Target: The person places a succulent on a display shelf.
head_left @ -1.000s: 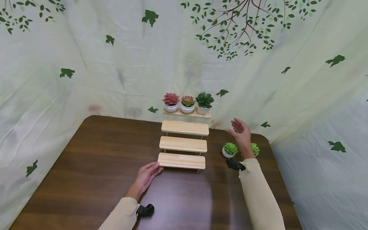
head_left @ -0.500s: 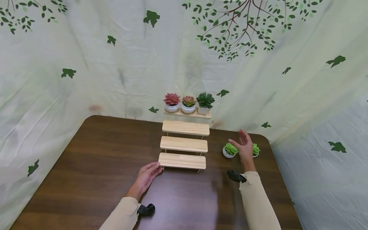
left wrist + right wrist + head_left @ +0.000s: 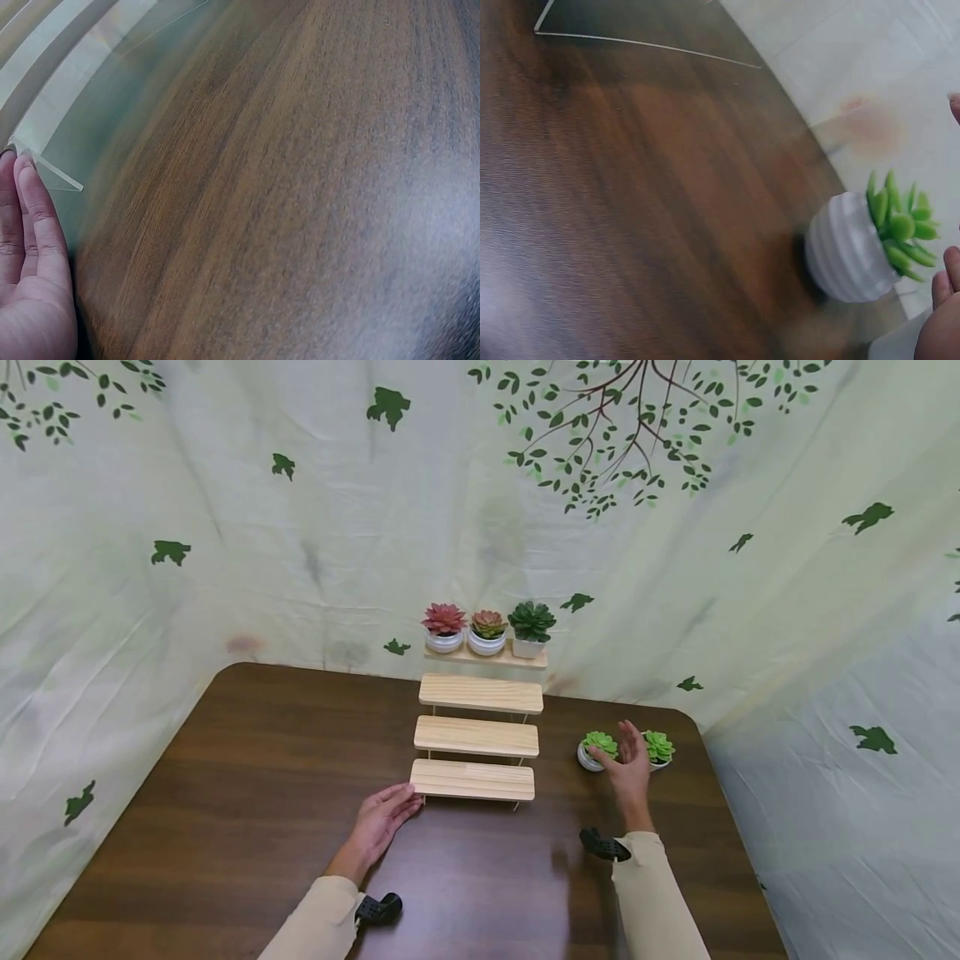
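My left hand (image 3: 377, 823) has its fingers extended, with the tips at the left end of the lowest board of a tiered wooden shelf (image 3: 476, 736). In the left wrist view those fingers (image 3: 45, 217) lie by the shelf's clear support. Over on the right, my right hand (image 3: 630, 777) is spread between two potted succulents, thumb and fingers apart and nothing gripped. The left succulent (image 3: 590, 758) has bright green leaves and a white ribbed pot (image 3: 847, 251), partly behind the thumb. A matching green succulent (image 3: 660, 748) stands just beyond the fingers, its pot partly covered.
On the shelf's top board stand a red succulent (image 3: 444, 620), an orange-green succulent (image 3: 488, 625) and a dark green succulent (image 3: 532, 622). The lower three boards are bare. A leaf-printed curtain (image 3: 315, 568) hangs right behind the brown table (image 3: 247, 777).
My right hand has come down and back toward me, from above the green succulents to between them. My left hand has stayed at the shelf's end.
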### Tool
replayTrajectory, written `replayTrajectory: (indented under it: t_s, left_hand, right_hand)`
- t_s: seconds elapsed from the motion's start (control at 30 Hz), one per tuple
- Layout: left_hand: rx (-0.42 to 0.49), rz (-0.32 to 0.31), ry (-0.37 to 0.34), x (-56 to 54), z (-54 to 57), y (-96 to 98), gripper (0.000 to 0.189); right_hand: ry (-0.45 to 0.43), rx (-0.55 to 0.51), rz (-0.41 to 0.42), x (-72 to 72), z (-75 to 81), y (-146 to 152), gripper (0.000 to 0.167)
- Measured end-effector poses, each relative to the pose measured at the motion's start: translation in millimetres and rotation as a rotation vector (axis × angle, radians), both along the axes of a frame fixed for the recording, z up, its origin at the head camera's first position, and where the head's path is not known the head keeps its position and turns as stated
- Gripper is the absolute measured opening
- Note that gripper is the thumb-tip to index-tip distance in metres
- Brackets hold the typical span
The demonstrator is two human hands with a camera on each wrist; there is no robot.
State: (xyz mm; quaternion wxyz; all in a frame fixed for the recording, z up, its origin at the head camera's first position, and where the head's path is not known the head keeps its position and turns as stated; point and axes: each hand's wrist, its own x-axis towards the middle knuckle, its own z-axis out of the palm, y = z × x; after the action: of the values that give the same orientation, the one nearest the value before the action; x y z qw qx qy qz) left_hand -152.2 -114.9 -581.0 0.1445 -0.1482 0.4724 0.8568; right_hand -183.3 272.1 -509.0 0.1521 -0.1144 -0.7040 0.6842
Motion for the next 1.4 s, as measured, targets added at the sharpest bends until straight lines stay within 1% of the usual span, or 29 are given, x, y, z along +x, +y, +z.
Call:
replayTrajectory:
  t_s: [0.1, 0.2, 0.27, 0.33, 0.43, 0.63, 0.73, 0.87, 0.97, 1.1, 1.27, 1.4]
  left_hand:
    - [0.002, 0.001, 0.0, 0.0, -0.2, -1.2, 0.012]
    - [0.002, 0.0, 0.008, -0.2, 0.0, -1.9, 0.011]
    - [0.002, -0.002, 0.014, -0.2, 0.2, -2.5, 0.01]
    - [0.001, 0.001, 0.012, 0.0, 0.2, -2.5, 0.01]
    - [0.002, -0.002, 0.009, 0.6, 0.2, -2.7, 0.011]
    - [0.009, -0.003, 0.008, 1.3, 0.1, -2.9, 0.014]
    - [0.009, -0.009, 0.006, 1.8, 0.3, -3.5, 0.014]
    - [-0.001, 0.009, 0.008, 2.2, -0.2, -4.7, 0.015]
    - [-0.013, 0.015, 0.016, 2.0, -0.8, -5.1, 0.014]
    - [-0.011, 0.003, 0.023, 0.9, -1.2, -3.6, 0.011]
    - [0.006, 0.011, -0.003, 0.0, -0.9, -1.4, 0.013]
    - [0.008, 0.008, 0.001, 0.2, -1.0, -1.7, 0.014]
  right_hand:
    - [-0.006, -0.006, -0.001, 0.5, -8.3, -1.1, 0.084]
    - [0.005, -0.02, -0.008, -2.1, -21.6, 0.0, 0.09]
    - [0.017, -0.011, -0.016, -4.0, -31.3, 0.4, 0.094]
    - [0.019, 0.005, -0.038, -5.3, -40.0, 0.4, 0.097]
    - [0.025, 0.006, -0.068, -5.6, -47.9, -0.8, 0.098]
    - [0.005, -0.039, -0.09, -6.4, -54.8, -2.0, 0.094]
    - [-0.031, -0.05, -0.095, -7.6, -59.1, -2.4, 0.093]
    - [-0.083, -0.068, -0.078, -10.0, -67.4, -3.5, 0.094]
    - [-0.114, -0.057, -0.076, -11.5, -72.0, -2.9, 0.093]
    - [-0.141, -0.026, -0.106, -13.0, -74.0, -1.3, 0.09]
    - [-0.169, 0.002, -0.118, -14.8, -75.2, -1.3, 0.075]
    - [-0.176, 0.022, -0.116, -15.2, -76.5, -1.0, 0.065]
